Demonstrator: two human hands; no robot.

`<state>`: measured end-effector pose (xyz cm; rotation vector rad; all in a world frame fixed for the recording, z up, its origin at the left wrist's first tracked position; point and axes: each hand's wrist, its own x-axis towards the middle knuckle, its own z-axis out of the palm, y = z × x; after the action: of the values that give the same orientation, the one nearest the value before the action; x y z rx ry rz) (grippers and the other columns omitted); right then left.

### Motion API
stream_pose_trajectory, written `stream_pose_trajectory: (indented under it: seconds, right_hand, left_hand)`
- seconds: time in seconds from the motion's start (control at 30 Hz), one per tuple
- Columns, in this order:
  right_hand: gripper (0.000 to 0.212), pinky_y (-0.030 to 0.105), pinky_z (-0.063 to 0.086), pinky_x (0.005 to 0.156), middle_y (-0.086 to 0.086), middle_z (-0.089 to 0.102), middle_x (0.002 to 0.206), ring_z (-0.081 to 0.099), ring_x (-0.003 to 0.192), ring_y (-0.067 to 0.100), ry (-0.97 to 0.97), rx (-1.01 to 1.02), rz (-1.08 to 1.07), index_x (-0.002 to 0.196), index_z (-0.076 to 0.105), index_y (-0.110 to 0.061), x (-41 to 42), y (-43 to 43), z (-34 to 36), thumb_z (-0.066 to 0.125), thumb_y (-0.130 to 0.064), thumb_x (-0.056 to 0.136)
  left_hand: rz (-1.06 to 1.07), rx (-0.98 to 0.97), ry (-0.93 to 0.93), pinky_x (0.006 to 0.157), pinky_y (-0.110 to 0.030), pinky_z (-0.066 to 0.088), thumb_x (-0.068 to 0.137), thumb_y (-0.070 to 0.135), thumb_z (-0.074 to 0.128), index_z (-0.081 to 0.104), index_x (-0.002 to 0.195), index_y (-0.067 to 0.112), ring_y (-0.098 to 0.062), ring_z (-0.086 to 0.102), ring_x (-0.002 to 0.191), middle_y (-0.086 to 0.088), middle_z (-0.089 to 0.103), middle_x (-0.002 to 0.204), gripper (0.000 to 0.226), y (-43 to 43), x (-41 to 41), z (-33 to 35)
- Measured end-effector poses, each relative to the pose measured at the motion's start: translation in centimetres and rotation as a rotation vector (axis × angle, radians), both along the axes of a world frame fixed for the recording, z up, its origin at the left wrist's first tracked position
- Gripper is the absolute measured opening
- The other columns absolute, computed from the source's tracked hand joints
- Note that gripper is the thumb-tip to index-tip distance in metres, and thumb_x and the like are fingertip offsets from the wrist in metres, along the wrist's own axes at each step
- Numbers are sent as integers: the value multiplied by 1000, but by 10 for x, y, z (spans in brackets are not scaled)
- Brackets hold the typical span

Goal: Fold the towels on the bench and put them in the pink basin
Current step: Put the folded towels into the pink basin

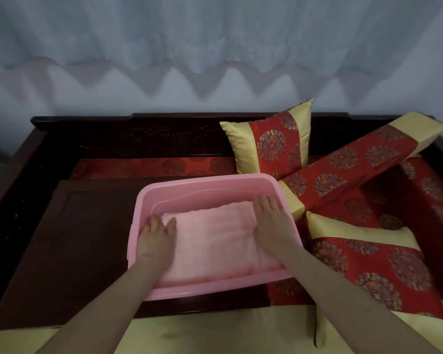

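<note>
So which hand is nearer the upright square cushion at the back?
Right. The right hand lies on the pink towel's right end, just below the cushion; the left hand presses the towel's far-left end.

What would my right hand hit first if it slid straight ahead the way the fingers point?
Probably the far wall of the pink basin, just beyond the right hand resting on the folded pink towel.

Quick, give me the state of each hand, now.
Left hand: open, flat on the pink towel in the pink basin.
Right hand: open, flat on the same towel.
</note>
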<state>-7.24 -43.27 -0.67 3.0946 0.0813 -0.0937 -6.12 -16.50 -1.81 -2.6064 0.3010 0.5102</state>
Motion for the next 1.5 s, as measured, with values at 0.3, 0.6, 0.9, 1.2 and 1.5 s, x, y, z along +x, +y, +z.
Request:
stream_pose_trajectory:
  seconds: [0.3,0.6,0.9,1.2,1.5]
  right_hand:
    - [50,39,48,70,1,54,101,55,89,25,-37,544,-444,109,46,-14,-1,-51,20,53,-56,83]
    - [39,36,39,62,3,54,81,58,79,31,-3,625,-516,109,38,-11,-3,-42,13,44,-47,94]
    - [68,37,34,68,13,63,112,61,102,37,79,253,-476,132,25,-5,6,-27,18,51,-50,89]
    - [64,40,47,78,21,61,111,58,102,39,129,626,-584,109,53,-2,4,-41,25,50,-56,74]
    - [19,31,49,63,15,64,84,58,66,23,-40,1287,-886,84,65,-6,-109,-65,79,75,-18,73]
  left_hand:
    - [401,-678,-334,67,-46,53,77,20,66,46,117,3,-35,54,94,-18,52,108,48,56,-9,30]
    - [789,-1098,-166,61,-35,44,94,23,47,45,96,3,-22,53,68,-4,52,78,21,53,-6,19]
    - [705,-1011,-236,62,-42,48,96,19,41,35,94,3,-33,57,66,-7,51,71,18,46,-12,18]
    - [697,-1054,-246,65,-39,48,93,20,47,45,96,-1,-29,55,71,-5,51,76,21,50,-18,28]
    - [565,-1211,-215,71,-41,51,89,20,52,49,98,5,-31,57,82,-10,55,92,17,40,-64,75]
